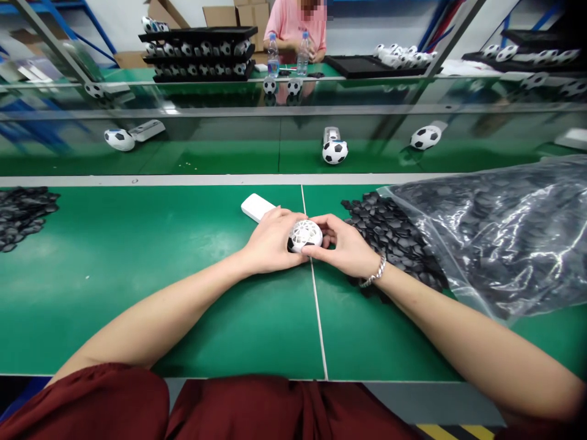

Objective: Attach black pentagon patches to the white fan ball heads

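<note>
We are holding a football-patterned ball [306,233] between both hands, over the white seam line [318,324] of the green worktop [220,330]. Our left hand [276,241] is cupping it from left of the seam line, and our right hand [343,244] is gripping its edge from the right, thumb in front and fingers curling behind.

We are judging this ball to be only partway along: black is showing low on its left side, while its top is presenting a white openwork without black patches. That pale top is, we are supposing, what is left. Loose black pieces [389,232] are lying right of the seam line. Beyond its far end, three black-and-white balls [334,151] are resting along a green lane, looking further along than ours.

Our hands are hiding the ball's underside and part of its sides. A white bar [257,208] is poking out behind the left hand, left of the seam line; whether it is joining the ball, we cannot tell. Nor are we seeing whether the right fingers are pinching a small piece. Far right of the seam line, glare is obscuring a clear plastic bag [509,244], which is running out of view.
</note>
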The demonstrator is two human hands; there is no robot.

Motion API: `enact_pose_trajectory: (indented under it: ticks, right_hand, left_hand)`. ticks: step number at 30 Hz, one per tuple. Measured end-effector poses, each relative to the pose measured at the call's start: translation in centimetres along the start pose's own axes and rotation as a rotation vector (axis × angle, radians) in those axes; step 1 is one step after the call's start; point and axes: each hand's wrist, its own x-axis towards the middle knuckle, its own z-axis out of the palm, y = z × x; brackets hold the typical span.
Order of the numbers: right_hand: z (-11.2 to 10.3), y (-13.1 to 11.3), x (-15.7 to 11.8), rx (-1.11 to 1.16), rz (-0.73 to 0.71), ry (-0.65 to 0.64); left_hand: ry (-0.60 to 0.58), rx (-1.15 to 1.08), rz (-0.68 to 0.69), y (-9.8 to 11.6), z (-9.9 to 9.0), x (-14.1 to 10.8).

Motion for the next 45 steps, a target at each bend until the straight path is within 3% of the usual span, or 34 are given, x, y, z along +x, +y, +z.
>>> enact_pose_trajectory:
  ticks: [8, 17, 22, 25, 27, 30, 33, 36, 40, 45]
  right_hand:
    - [0.6, 0.4, 0.3, 0.196, 0.043, -0.01]
    - [0.9, -0.1, 0.3, 0.165, 0.006, 0.039]
    - [-1.4, 0.7, 0.9, 0.156, 0.002, 0.003]
    - [-4.1, 1.4, 1.4, 0.01, -0.019, 0.188]
    - [-5.5, 1.6, 1.4, -0.141, -0.004, 0.245]
    - [-6.0, 1.6, 1.1, -0.369, -0.003, 0.124]
    - [-5.1, 1.5, 0.7, -0.596, -0.082, -0.036]
    - [-3.8, 1.1, 0.3, -0.795, -0.146, -0.106]
    - [-2.7, 1.1, 0.0, -0.991, -0.198, -0.097]
    - [-3.1, 2.4, 0.3, -0.953, -0.278, -0.028]
  left_hand:
    - [-0.017, -0.016, 0.033, -0.1, -0.2, 0.0]
    - [-0.034, -0.037, 0.049, 0.0, -0.3, 0.0]
    - [-0.091, -0.033, 0.068, -0.7, -0.6, -0.1]
    - [-0.117, -0.007, 0.041, -1.3, -0.9, -0.2]
    - [-0.111, -0.002, -0.034, -1.4, -1.0, -0.2]
    - [-0.119, -0.063, -0.182, -0.9, -0.8, -0.2]
    - [-0.057, -0.145, -0.242, -0.3, -0.3, -0.2]
    - [-0.03, -0.216, -0.195, 0.0, 0.0, -0.3]
    - [-0.084, -0.31, -0.066, -0.1, 0.0, -0.4]
    - [-0.096, -0.357, 0.017, -0.3, 0.0, -0.4]
